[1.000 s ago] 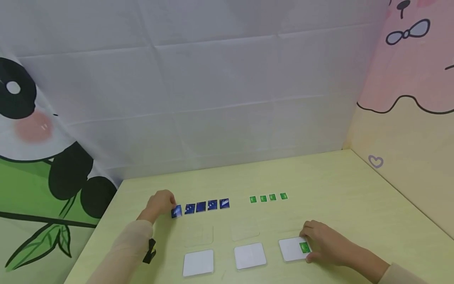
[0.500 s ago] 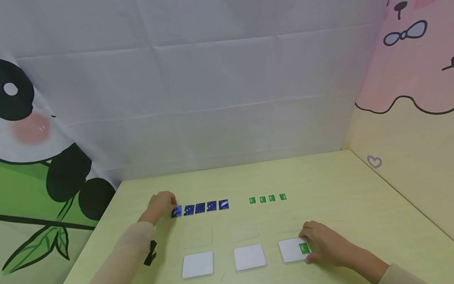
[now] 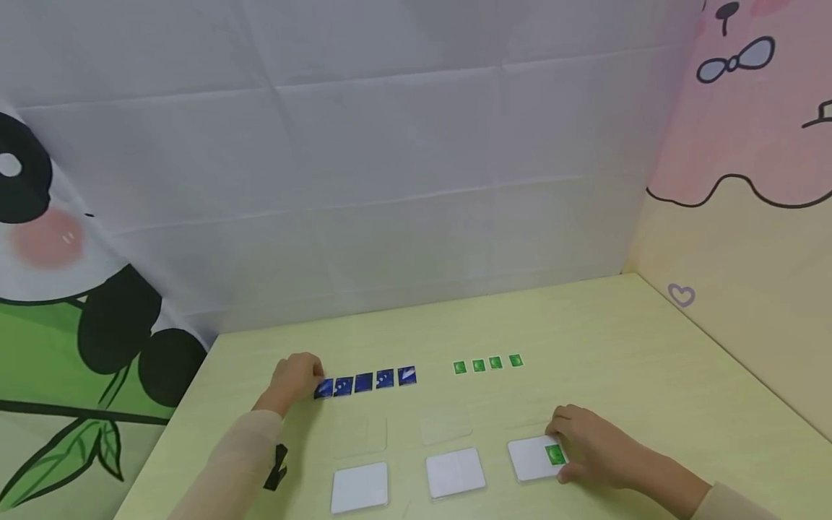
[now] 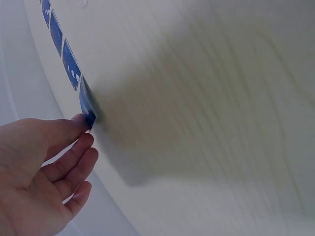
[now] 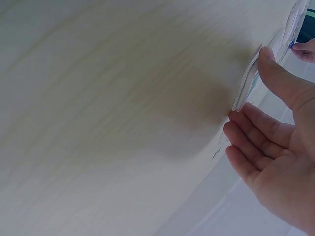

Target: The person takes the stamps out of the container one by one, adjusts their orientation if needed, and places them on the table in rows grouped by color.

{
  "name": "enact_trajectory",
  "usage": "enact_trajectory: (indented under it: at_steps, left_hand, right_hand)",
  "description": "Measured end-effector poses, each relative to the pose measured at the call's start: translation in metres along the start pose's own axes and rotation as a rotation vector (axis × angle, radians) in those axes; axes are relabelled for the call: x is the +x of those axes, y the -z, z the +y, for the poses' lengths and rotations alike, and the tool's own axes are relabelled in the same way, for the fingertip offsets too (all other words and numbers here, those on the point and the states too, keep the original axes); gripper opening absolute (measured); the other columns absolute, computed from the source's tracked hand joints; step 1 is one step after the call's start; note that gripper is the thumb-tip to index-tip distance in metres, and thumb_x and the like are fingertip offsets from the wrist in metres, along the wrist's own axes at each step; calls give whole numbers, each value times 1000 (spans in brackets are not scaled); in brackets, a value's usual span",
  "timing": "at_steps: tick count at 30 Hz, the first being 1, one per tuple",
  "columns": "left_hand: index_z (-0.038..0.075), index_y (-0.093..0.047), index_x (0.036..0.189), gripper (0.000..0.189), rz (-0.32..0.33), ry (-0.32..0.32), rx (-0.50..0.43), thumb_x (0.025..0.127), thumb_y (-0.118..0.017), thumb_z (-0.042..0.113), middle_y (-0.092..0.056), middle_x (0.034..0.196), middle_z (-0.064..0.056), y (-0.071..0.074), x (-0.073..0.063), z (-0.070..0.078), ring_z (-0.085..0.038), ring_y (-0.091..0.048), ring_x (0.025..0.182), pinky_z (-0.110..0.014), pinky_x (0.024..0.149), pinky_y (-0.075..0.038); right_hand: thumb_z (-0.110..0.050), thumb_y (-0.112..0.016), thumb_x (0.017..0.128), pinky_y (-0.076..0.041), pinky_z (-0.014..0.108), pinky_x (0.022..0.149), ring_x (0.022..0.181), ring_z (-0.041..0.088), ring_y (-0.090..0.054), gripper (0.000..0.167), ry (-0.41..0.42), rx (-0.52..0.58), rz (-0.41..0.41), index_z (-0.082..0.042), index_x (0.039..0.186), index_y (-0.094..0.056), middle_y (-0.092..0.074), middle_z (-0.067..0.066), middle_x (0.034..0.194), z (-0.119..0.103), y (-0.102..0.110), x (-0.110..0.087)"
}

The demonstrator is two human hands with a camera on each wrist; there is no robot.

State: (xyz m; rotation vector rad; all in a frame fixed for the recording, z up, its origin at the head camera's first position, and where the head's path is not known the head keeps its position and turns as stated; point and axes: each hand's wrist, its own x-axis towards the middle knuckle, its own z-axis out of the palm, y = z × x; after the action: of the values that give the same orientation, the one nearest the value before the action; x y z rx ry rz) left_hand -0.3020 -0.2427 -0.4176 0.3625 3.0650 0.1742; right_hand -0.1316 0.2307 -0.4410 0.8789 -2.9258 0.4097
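Note:
My left hand [image 3: 297, 377] is at the left end of a row of small blue picture cards. Its thumb and fingertips pinch the end blue card [image 4: 87, 104], which is tilted in the left wrist view. The neighbouring blue card [image 3: 343, 386] lies flat close beside it. At the right, my right hand [image 3: 596, 445] grips the right edge of a white card in a clear holder [image 3: 528, 459], thumb on the near side and fingers on the far side. A small green square [image 3: 555, 454] lies on that white card, near the gripped edge.
Two more white cards, a middle one [image 3: 456, 473] and a left one [image 3: 360, 488], lie along the front. Behind them are faint clear sheets [image 3: 446, 425]. Several green squares [image 3: 495, 362] form a row farther back. A white cloth wall [image 3: 403, 180] borders the table [image 3: 572, 325].
The end blue card has tilted and come closer to its neighbour under my left hand. My right hand stays on the white card. The head view has shifted slightly.

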Motion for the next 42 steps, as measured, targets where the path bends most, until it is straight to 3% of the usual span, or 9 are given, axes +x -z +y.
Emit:
enact_trajectory:
  at_steps: [19, 42]
  left_hand:
    - [8, -70, 87, 6, 4, -11, -10, 88, -67, 13, -69, 84, -4, 2, -11, 4, -18, -60, 74, -45, 76, -48]
    - [4, -67, 93, 13, 7, -48, -106, 84, -71, 13, -66, 85, -5, 22, -46, 33, -17, -59, 78, -37, 73, -51]
  right_hand:
    - [-41, -83, 67, -50, 28, 77, 84, 2, -49, 46, 4, -2, 5, -10, 98, -67, -60, -9, 94, -3, 3, -2]
    - [-39, -83, 67, -50, 29, 78, 85, 2, -48, 45, 9, -4, -10, -10, 98, -67, -59, -9, 95, -1, 3, 1]
